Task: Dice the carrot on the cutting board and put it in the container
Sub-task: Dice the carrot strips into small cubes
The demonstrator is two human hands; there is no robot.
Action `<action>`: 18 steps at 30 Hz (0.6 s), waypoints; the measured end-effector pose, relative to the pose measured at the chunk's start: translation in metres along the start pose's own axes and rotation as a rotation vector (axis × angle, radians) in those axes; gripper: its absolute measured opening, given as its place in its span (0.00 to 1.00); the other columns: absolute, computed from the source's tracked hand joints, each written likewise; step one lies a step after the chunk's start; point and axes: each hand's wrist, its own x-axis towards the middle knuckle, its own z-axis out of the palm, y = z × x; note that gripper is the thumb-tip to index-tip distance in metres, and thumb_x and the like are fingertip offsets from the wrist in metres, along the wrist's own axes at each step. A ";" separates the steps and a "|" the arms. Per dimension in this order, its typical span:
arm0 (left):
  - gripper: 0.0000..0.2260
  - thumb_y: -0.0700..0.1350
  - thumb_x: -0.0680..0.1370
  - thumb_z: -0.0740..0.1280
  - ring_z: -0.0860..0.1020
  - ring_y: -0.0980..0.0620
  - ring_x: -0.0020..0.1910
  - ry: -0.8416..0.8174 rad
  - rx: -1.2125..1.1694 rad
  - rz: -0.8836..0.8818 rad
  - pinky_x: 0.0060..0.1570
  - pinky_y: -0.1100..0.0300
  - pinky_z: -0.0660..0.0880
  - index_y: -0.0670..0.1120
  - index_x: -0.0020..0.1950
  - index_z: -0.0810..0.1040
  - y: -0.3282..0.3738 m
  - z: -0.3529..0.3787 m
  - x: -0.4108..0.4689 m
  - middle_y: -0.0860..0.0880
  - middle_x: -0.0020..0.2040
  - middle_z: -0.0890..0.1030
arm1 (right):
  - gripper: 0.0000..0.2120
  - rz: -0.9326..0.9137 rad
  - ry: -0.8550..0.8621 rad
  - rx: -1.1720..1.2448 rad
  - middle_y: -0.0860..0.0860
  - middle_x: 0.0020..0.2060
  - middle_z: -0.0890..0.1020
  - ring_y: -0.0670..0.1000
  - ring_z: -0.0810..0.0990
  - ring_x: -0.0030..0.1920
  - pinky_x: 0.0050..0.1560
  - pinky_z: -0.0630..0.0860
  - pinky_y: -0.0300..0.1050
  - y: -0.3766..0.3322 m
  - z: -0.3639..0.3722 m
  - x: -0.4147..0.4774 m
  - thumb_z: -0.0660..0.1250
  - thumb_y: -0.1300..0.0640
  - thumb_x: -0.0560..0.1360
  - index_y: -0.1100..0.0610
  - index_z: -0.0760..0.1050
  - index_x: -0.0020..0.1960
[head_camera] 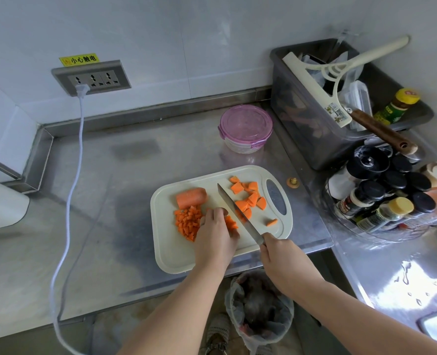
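Hands at lower centre: right hand (281, 260) grips knife (237, 213), left hand (216, 237) pins carrot piece (231, 222) under curled fingers | diced pile (187, 222) beside it; chunks (248, 198) and uncut stub (191, 197) remain on cutting board (173, 252) | container (245, 128) above centre, lid on, nothing transferred, dicing maybe a third done

A kitchen, and a working one by its look. The tabletop (109, 175) is sheet steel with a raised steel edge against the white wall (161, 34). A cutting board (176, 252) lies on it with carrot (191, 197), part whole and part diced, and a knife (237, 213) over it. Behind stands a round, pink-lidded container (245, 126). To the right are a cluster of spice bottles (381, 190) (mostly black-capped) and a grey tub (302, 129) of utensils (381, 131). A bag-lined waste bin (259, 306) stands below the tabletop's edge. A triple socket (91, 77) sits in the wall.
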 end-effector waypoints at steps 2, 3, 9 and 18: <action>0.19 0.48 0.74 0.69 0.71 0.49 0.61 -0.003 0.005 0.001 0.54 0.59 0.73 0.47 0.63 0.69 0.000 0.001 0.000 0.49 0.60 0.74 | 0.06 0.000 0.003 -0.001 0.50 0.35 0.74 0.49 0.74 0.34 0.31 0.66 0.41 0.001 -0.001 0.000 0.50 0.55 0.83 0.53 0.64 0.50; 0.20 0.48 0.74 0.69 0.71 0.49 0.61 -0.005 0.013 0.003 0.53 0.59 0.73 0.47 0.63 0.69 0.000 0.002 0.000 0.49 0.60 0.73 | 0.06 0.002 0.003 -0.001 0.50 0.36 0.74 0.49 0.74 0.34 0.31 0.67 0.41 0.001 -0.001 0.001 0.50 0.55 0.83 0.53 0.65 0.51; 0.21 0.51 0.74 0.69 0.72 0.50 0.61 0.011 0.045 0.004 0.53 0.60 0.74 0.48 0.64 0.69 0.002 0.002 0.002 0.49 0.60 0.73 | 0.08 0.017 -0.005 0.000 0.51 0.37 0.76 0.51 0.78 0.37 0.36 0.74 0.46 0.003 -0.001 0.003 0.51 0.54 0.83 0.54 0.68 0.52; 0.17 0.49 0.75 0.69 0.73 0.50 0.60 0.037 -0.019 0.051 0.54 0.60 0.74 0.47 0.61 0.72 -0.002 0.002 0.000 0.50 0.58 0.75 | 0.08 0.032 -0.018 0.001 0.52 0.39 0.77 0.53 0.78 0.38 0.38 0.75 0.48 0.007 0.002 0.004 0.51 0.55 0.83 0.54 0.66 0.51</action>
